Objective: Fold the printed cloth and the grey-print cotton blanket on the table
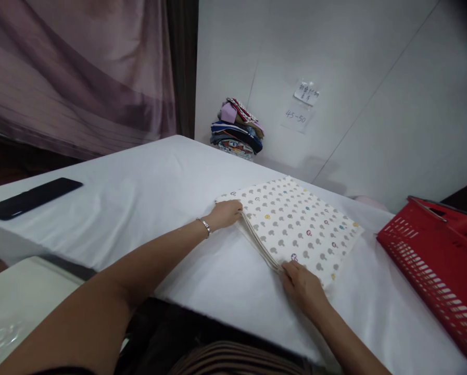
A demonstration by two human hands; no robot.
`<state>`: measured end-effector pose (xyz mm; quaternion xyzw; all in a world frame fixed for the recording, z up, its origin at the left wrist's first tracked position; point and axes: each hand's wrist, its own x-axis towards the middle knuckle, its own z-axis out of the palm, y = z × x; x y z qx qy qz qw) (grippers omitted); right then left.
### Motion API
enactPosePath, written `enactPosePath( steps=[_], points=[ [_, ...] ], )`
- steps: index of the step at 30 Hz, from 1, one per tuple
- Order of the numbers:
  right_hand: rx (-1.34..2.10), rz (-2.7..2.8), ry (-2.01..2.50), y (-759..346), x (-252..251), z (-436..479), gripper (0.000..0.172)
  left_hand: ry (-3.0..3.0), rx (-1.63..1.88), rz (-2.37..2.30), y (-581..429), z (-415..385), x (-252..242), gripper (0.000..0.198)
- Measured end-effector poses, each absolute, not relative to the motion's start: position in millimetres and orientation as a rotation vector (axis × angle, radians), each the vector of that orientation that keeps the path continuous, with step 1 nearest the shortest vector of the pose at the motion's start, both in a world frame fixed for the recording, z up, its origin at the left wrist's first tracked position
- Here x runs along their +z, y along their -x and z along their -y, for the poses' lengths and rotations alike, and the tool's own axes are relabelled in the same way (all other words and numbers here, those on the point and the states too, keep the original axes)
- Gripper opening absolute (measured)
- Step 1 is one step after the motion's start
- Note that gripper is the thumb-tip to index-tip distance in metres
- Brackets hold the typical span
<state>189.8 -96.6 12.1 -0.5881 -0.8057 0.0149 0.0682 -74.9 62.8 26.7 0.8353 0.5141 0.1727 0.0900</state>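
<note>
A folded cream cloth point(291, 224) printed with small grey, yellow, red and blue motifs lies on the white-covered table point(139, 198). Its layered near edge faces me. My left hand point(226, 213), with a bracelet at the wrist, grips the left end of that edge, fingers curled over the fabric. At the other end of the same edge, my right hand point(301, 284) pinches the layers near the front corner. The edge between the two hands is slightly raised, and some fingertips are hidden by the cloth.
A red plastic basket point(436, 260) stands at the right. Folded clothes point(239, 127) are stacked by the wall at the back. A black flat object point(32, 198) lies at the table's left. Paper notes point(298, 115) hang on the wall, and a pale box-like surface point(26, 307) sits at lower left.
</note>
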Motion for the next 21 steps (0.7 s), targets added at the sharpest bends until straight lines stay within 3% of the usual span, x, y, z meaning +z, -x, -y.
enactPosePath(
  steps=[3,10,21],
  points=[
    [0.054,2.267,1.822,-197.1,18.6,94.2,0.025,-2.521,0.592,-1.505,75.3,-60.6,17.7,0.019],
    [0.285,2.310,1.838,-196.6,13.8,96.3,0.023,-2.756,0.342,-1.353,84.5,-53.8,2.1,0.017],
    [0.374,2.276,1.895,-186.9,22.9,93.7,0.023,-2.652,0.432,-1.430,75.1,-32.7,3.0,0.009]
  ],
)
